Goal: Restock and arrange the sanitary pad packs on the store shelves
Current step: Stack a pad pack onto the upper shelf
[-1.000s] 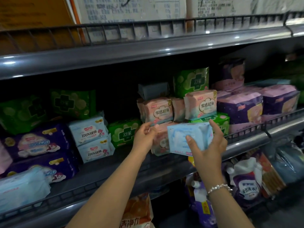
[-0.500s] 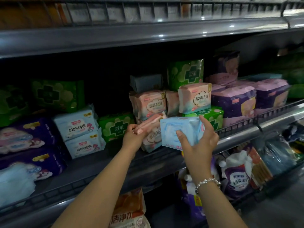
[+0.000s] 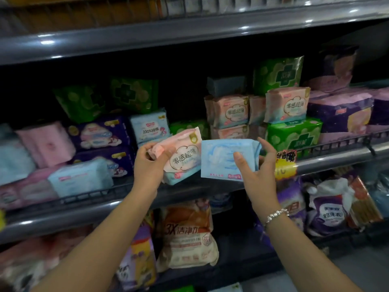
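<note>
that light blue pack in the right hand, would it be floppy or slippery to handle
Probably soft: the light blue pack bends slightly in the right hand. Likely light, since thumb and fingertips alone hold it up. Its wrapper looks like smooth film, so perhaps a bit slippery.

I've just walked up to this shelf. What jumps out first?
Two hands held up in front of the middle shelf: the left hand grips a pink pack, the right hand a blue pack, side by side. Behind them stand stacked pink packs and a bright green pack.
</note>
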`<state>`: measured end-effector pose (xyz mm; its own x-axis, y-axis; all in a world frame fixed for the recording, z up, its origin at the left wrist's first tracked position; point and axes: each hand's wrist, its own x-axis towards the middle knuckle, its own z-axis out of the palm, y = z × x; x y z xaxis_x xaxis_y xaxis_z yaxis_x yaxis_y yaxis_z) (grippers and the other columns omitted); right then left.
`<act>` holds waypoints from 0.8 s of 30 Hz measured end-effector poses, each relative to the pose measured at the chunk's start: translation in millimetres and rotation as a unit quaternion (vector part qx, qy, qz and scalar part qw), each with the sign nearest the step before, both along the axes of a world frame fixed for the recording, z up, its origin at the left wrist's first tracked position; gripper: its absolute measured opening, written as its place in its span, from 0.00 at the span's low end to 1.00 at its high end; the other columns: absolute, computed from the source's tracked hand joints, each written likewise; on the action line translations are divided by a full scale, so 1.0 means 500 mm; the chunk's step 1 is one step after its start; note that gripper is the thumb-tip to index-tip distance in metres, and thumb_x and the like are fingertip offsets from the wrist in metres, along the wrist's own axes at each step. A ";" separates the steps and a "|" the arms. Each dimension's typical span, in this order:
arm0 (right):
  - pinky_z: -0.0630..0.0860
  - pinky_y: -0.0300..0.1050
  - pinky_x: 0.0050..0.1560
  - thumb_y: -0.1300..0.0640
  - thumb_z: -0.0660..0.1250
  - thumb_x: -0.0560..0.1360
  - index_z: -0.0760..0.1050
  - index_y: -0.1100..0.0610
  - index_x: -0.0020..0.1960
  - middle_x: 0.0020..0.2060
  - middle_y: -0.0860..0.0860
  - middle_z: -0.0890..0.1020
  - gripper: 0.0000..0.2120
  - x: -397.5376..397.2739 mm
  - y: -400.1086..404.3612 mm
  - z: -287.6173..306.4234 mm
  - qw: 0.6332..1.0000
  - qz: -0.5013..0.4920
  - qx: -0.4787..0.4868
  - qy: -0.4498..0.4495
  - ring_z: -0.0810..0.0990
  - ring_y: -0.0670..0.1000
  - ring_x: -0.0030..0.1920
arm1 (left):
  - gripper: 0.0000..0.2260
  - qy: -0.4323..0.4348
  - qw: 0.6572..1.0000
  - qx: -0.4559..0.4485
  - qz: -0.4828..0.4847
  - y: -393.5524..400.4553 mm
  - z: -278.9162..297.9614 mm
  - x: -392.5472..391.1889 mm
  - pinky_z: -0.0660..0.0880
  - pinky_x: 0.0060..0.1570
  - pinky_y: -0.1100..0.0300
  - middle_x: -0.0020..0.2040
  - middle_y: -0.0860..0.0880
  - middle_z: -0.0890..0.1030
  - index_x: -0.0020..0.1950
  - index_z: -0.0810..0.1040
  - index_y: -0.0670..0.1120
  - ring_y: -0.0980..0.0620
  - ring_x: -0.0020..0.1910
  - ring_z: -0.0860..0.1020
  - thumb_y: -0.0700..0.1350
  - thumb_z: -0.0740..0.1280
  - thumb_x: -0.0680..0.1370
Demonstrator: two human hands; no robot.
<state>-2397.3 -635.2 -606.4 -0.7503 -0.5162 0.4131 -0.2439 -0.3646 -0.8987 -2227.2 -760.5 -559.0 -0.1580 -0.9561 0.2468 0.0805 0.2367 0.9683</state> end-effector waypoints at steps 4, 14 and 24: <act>0.80 0.36 0.40 0.45 0.71 0.70 0.62 0.32 0.56 0.65 0.56 0.69 0.23 0.092 0.009 -0.031 0.998 0.068 0.006 -0.019 0.78 0.52 0.57 | 0.16 -0.030 0.998 0.009 0.047 0.035 -0.027 0.133 0.77 0.34 0.64 0.49 0.53 0.80 0.56 0.74 0.49 0.56 0.43 0.81 0.46 0.75 0.72; 0.80 0.37 0.37 0.53 0.72 0.72 0.65 0.38 0.53 0.56 0.55 0.75 0.19 0.258 0.049 -0.145 0.974 0.178 0.139 -0.014 0.81 0.50 0.49 | 0.17 -0.108 0.984 0.109 0.088 0.118 -0.213 0.404 0.78 0.45 0.54 0.51 0.47 0.82 0.56 0.77 0.46 0.47 0.49 0.81 0.51 0.75 0.71; 0.80 0.55 0.52 0.38 0.74 0.63 0.65 0.30 0.49 0.62 0.56 0.72 0.21 0.335 0.061 -0.319 0.920 0.209 0.331 -0.028 0.80 0.57 0.53 | 0.17 -0.112 0.927 0.349 0.082 0.163 -0.519 0.551 0.79 0.51 0.44 0.47 0.37 0.84 0.45 0.81 0.37 0.39 0.46 0.82 0.51 0.75 0.71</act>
